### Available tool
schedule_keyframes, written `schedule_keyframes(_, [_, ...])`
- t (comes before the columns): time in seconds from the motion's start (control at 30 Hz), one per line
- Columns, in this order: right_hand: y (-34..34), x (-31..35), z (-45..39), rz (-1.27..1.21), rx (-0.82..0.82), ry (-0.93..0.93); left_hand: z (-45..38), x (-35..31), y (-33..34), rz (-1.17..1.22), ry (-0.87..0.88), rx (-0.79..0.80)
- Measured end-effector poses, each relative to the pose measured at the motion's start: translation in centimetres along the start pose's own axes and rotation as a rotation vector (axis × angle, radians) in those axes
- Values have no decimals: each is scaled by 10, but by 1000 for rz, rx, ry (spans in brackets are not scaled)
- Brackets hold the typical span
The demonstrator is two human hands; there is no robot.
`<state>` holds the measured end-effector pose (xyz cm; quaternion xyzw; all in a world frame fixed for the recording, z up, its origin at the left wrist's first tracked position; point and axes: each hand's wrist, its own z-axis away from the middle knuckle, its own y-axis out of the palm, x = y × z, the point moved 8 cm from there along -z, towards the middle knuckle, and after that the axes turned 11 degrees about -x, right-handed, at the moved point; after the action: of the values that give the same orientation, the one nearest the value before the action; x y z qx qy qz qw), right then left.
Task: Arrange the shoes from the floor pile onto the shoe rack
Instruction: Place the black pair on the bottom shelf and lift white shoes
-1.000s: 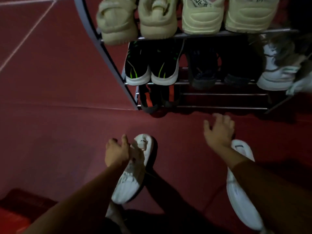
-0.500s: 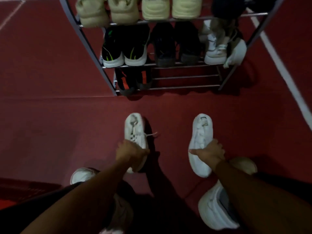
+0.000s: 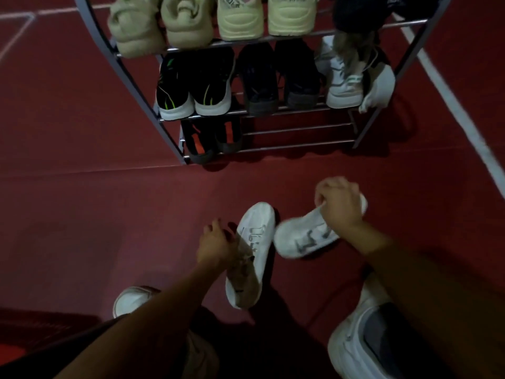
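My left hand point(image 3: 216, 243) grips a white sneaker point(image 3: 252, 255) by its opening, toe pointing toward the rack. My right hand point(image 3: 340, 203) holds the matching white sneaker point(image 3: 303, 237) by its heel, lifted and turned sideways with the toe pointing left, almost touching the other shoe. The metal shoe rack point(image 3: 297, 132) stands ahead. Its top shelf carries cream shoes, the middle shelf black-and-white, dark and white pairs. The bottom shelf holds one black-and-orange pair point(image 3: 210, 139) at its left end, with bare bars to the right.
Dark red floor with white lines point(image 3: 451, 105) surrounds the rack. The white shoes on my feet show at the bottom left point(image 3: 131, 299) and bottom right point(image 3: 363, 343). A red edge lies at the lower left corner.
Both hands closed on the white sneakers and raised them off the floor. The right shoe has swung sideways, toe toward the left one. The view pulled back from the rack.
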<state>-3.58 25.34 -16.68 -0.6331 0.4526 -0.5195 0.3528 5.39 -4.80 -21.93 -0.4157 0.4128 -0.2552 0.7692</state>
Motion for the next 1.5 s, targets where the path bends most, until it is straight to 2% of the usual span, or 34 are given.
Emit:
schedule_keyframes(0.03, [1, 0, -9, -17, -3, 34, 0, 6, 9, -37, -1, 37])
schedule_keyframes(0.07, [6, -7, -14, -50, 36, 151, 0, 13, 20, -84, 4, 72])
schedule_keyframes(0.13, [20, -32, -4, -223, 90, 535, 6, 18, 33, -183, 43, 99])
schedule_keyframes(0.2, [22, -51, 24, -391, -51, 844, 11, 19, 38, -232, 57, 102])
schedule_keyframes(0.23, [21, -55, 41, -388, -116, 905, 15, 14, 37, -253, 84, 103])
schedule_keyframes(0.3, [28, -50, 72, -252, -77, 869, 20, 7, 39, -209, 95, 99])
schedule_keyframes(0.4, [35, -36, 87, -28, -31, 635, 19, 3, 50, -160, 83, 132])
schedule_keyframes(0.43, [31, -39, 87, -14, -57, 647, 13, 10, 54, -117, 8, 157])
schedule_keyframes(0.5, [22, -53, 85, 52, -44, 723, 1, 18, 53, 130, -174, 181])
schedule_keyframes(0.57, [25, -65, 90, 209, 168, 726, -7, 13, 43, 306, -292, 184])
schedule_keyframes(0.6, [29, -67, 94, 291, 283, 697, -9, 4, 35, 330, -280, 169])
schedule_keyframes(0.67, [38, -67, 94, 358, 375, 614, -13, -1, 20, 349, -247, 67])
schedule_keyframes(0.77, [47, -49, 91, 277, 372, 517, -1, 16, 27, 329, -274, 33])
schedule_keyframes(0.9, [50, -20, 101, 126, 350, 445, 37, 14, 55, 44, -113, 64])
schedule_keyframes(1.0, [49, -3, 100, 96, 379, 400, 51, 8, 65, 280, -261, 142])
schedule_keyframes(1.07, [45, 2, 95, 50, 352, 444, 48, 3, 65, 347, -274, 140])
schedule_keyframes(1.17, [28, 3, 73, -89, 190, 521, 37, -16, 52, 432, -228, 108])
schedule_keyframes(1.3, [-2, 3, 3, -176, -22, 490, 0, -64, 24, 531, -99, 42])
schedule_keyframes(1.4, [-11, -4, -51, -232, -85, 552, -46, -115, 1, 529, -6, -30])
schedule_keyframes(1.5, [-3, -17, -92, -290, -50, 671, -92, -167, -15, 443, 69, -67])
